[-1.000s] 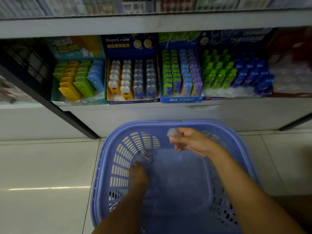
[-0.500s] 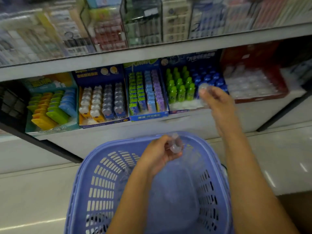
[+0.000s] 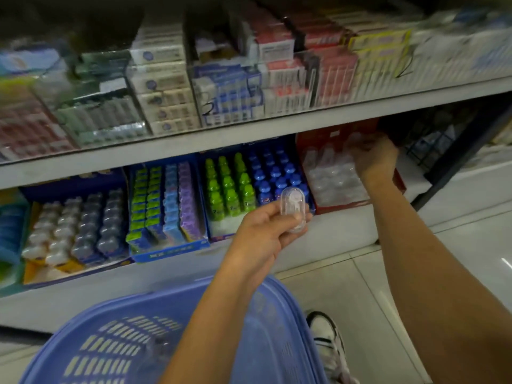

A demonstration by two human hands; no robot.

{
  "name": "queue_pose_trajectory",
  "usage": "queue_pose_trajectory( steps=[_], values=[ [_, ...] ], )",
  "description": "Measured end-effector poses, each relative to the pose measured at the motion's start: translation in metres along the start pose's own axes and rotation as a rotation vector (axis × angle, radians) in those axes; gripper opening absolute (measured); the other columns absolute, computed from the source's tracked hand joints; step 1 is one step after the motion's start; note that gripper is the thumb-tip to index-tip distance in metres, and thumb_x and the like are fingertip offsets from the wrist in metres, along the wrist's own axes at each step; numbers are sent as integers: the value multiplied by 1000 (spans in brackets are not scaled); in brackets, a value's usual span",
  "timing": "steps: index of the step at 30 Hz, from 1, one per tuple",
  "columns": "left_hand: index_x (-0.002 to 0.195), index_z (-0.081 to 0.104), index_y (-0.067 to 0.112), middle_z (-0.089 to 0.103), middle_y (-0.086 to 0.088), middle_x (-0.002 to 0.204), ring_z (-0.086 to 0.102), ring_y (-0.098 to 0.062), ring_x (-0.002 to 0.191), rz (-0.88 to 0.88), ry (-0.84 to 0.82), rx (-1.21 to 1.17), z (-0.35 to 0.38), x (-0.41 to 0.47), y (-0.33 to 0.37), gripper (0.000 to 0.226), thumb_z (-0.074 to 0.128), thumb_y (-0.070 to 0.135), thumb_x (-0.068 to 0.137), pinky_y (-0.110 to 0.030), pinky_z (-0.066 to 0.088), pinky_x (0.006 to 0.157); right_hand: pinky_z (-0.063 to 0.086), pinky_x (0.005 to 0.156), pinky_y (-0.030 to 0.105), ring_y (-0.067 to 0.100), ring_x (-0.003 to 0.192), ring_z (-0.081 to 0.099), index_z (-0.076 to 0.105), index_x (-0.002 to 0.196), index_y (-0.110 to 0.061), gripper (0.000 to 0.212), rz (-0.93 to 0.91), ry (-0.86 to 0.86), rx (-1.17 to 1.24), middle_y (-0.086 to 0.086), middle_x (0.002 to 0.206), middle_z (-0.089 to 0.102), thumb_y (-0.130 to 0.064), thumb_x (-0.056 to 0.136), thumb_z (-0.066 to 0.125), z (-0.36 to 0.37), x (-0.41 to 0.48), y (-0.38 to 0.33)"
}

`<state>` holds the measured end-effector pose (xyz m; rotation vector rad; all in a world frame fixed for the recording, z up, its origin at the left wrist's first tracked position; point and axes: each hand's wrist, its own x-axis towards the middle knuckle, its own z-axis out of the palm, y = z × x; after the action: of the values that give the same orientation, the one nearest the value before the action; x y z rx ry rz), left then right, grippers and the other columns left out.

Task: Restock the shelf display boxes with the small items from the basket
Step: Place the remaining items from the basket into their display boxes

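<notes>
The right hand [image 3: 374, 157] was deep inside the red display box [image 3: 327, 137] at the right end of the lower shelf [image 3: 332, 225]. It sat close under the front edge of the upper shelf [image 3: 249, 128], with little room above the knuckles. Its fingers were curled among the rows of clear packs [image 3: 332, 178], but blur hid whether they held one. The left hand [image 3: 266, 231] hung in open air in front of the shelf, above the far rim of the blue basket [image 3: 277, 342]. Its fingers [image 3: 274, 214] pinched a clear capsule [image 3: 294, 210] held upright, apart from every box. Behind the capsule stood green bottles [image 3: 227, 184] and blue bottles [image 3: 274, 173] in the box next to the red one. A dark upright post [image 3: 457, 162] closed off the shelf bay just right of the red box. A white shoe [image 3: 327, 336] rested on the tiled floor [image 3: 360, 286] just beside the basket.
</notes>
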<state>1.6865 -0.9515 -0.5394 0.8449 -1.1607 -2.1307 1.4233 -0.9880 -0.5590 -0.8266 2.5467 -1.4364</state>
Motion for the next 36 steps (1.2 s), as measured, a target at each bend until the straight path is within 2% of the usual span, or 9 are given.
queue_pose_trajectory(
  steps=[4, 8, 11, 14, 19, 22, 25, 30, 36],
  values=[
    [111, 63, 8, 74, -8, 99, 70, -21, 97, -6, 37, -53, 0, 14, -9, 20, 58, 7, 91, -24, 57, 79, 49, 88, 36, 31, 101, 63, 69, 103, -3, 24, -81, -117, -10, 15, 104, 68, -18, 84, 64, 4, 16, 9],
    [111, 62, 8, 74, -8, 100, 70, -21, 97, -9, 35, -46, -1, 23, -13, 20, 57, 8, 92, -24, 57, 79, 48, 92, 37, 32, 104, 61, 63, 105, -1, 29, -123, -129, -111, 16, 110, 67, -21, 84, 66, 11, 27, 13],
    [107, 64, 6, 74, -9, 100, 71, -20, 96, 5, 38, -43, 1, 28, -13, 17, 58, 6, 91, -22, 56, 79, 45, 84, 30, 32, 101, 62, 62, 105, -3, 32, -199, -86, -228, 16, 108, 67, -22, 81, 68, 18, 27, 17],
    [103, 67, 4, 74, -9, 99, 71, -18, 96, 12, 34, -27, 5, 31, -13, 15, 60, 6, 90, -20, 56, 78, 47, 81, 30, 32, 98, 63, 63, 105, -3, 31, -222, -52, -242, 15, 106, 68, -21, 81, 67, 21, 26, 21],
    [106, 67, 8, 73, -8, 98, 71, -20, 96, 21, 22, -47, 10, 30, -9, 18, 63, 8, 88, -20, 56, 78, 48, 87, 35, 34, 102, 61, 58, 115, -3, 38, -200, -100, -227, 17, 112, 65, -23, 83, 68, 19, 28, 20],
    [108, 65, 10, 71, -9, 96, 71, -21, 94, 32, 48, -33, 14, 29, -8, 19, 62, 9, 89, -22, 56, 77, 44, 78, 30, 34, 97, 63, 57, 113, -5, 36, -162, -121, -251, 17, 107, 67, -24, 84, 66, 17, 29, 22],
    [106, 65, 11, 70, -12, 99, 71, -22, 94, 48, 65, 23, 21, 29, -7, 16, 62, 10, 90, -23, 57, 79, 38, 68, 28, 36, 91, 63, 53, 117, -5, 35, -237, -90, -432, 19, 101, 66, -25, 89, 58, 17, 26, 22],
    [107, 64, 6, 68, -18, 108, 72, -20, 92, 59, 83, 54, 35, 29, -7, 17, 62, 9, 90, -21, 57, 78, 48, 69, 36, 39, 90, 63, 45, 131, -9, 45, -347, -78, -495, 21, 97, 67, -15, 87, 56, 21, 19, 19],
    [110, 61, 0, 70, -15, 108, 71, -18, 93, 44, 91, 51, 46, 34, -6, 21, 62, 5, 89, -19, 57, 77, 51, 70, 37, 38, 87, 64, 49, 125, -9, 39, -249, -74, -402, 20, 94, 68, -24, 89, 57, 15, 20, 20]
  ],
)
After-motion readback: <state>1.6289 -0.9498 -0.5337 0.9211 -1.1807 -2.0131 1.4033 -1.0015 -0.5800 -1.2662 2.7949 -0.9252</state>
